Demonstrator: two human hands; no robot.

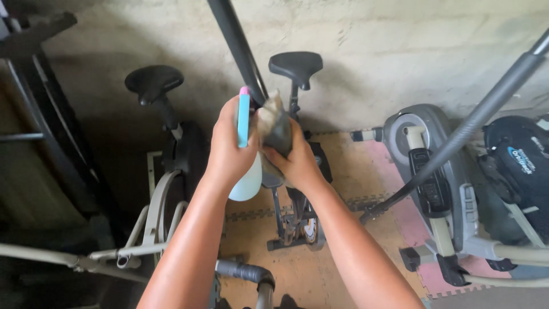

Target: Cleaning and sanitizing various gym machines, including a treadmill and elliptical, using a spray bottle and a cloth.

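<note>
My left hand (227, 146) grips a spray bottle (245, 171) with a light blue trigger head tipped in pink and a pale, rounded body below my palm. My right hand (294, 160) clutches a grey-brown cloth (274, 126) and presses it against a black handlebar pole (237, 48) that slants up to the top of the view. Both hands meet at the pole, almost touching each other.
An exercise bike with a black saddle (296, 62) stands below my hands. Another bike with a black saddle (153, 80) is at left. A grey elliptical machine (429, 166) and its long grey handle (474, 120) are at right. Foam floor tiles (343, 171) lie under the machines.
</note>
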